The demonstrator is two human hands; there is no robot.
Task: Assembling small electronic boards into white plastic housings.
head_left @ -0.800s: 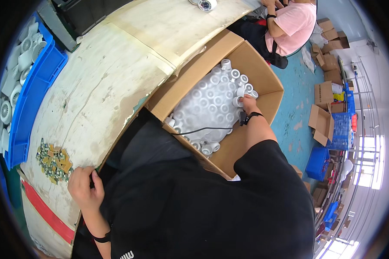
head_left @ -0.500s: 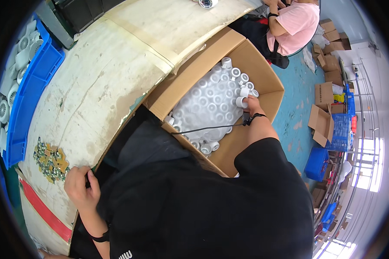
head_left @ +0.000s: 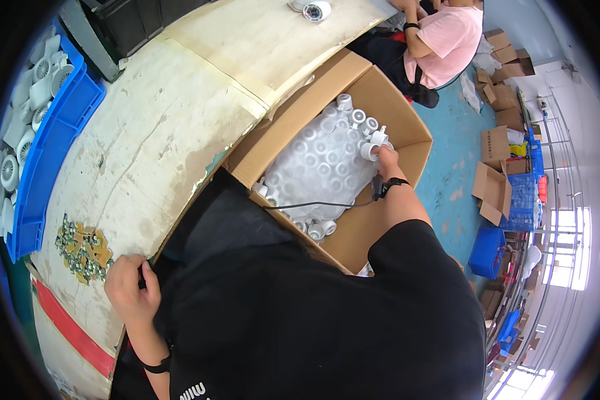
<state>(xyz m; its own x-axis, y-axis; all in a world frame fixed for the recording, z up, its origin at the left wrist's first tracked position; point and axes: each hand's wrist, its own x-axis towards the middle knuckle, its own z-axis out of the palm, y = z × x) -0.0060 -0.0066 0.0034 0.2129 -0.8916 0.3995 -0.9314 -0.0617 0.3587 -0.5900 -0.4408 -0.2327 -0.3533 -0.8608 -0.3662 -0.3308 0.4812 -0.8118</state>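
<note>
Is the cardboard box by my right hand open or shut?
The cardboard box is open: white parts show inside, and your right hand reaches in.

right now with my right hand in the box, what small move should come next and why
I'd probably firm the grip of the right hand on the white fitting before lifting: the hand is touching it, but how securely can't be seen, and similar white pieces crowd close by in the cardboard box.

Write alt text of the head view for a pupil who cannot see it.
The right hand is at a white round part among many in a cardboard box; the left hand rests at the edge of a table beside a heap of small pieces.
</note>
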